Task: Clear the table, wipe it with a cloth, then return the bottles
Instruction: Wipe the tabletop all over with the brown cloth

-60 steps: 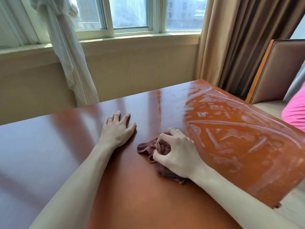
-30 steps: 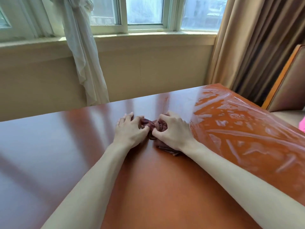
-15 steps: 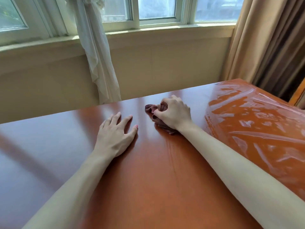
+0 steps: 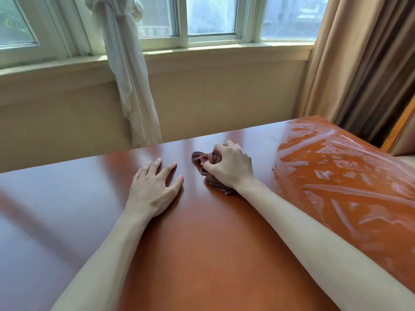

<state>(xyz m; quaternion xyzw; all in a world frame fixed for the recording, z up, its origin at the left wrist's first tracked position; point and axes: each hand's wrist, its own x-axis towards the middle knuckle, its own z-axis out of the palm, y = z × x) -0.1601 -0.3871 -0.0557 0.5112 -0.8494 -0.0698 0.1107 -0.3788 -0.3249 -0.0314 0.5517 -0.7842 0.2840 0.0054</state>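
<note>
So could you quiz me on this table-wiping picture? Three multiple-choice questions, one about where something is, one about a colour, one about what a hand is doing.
1. Where is the cloth?
A. On the windowsill
B. On the table, under the right hand
C. On the chair

2. What colour is the cloth?
A. Dark reddish-brown
B. White
C. Blue

3. What is the left hand doing?
A. Gripping a bottle
B. Pulling the curtain
C. Resting flat on the table, fingers spread

Answers: 1 B, the right hand's fingers curl round it on the tabletop. 2 A, its folds show dark reddish-brown. 3 C, its palm lies down, holding nothing.
</note>
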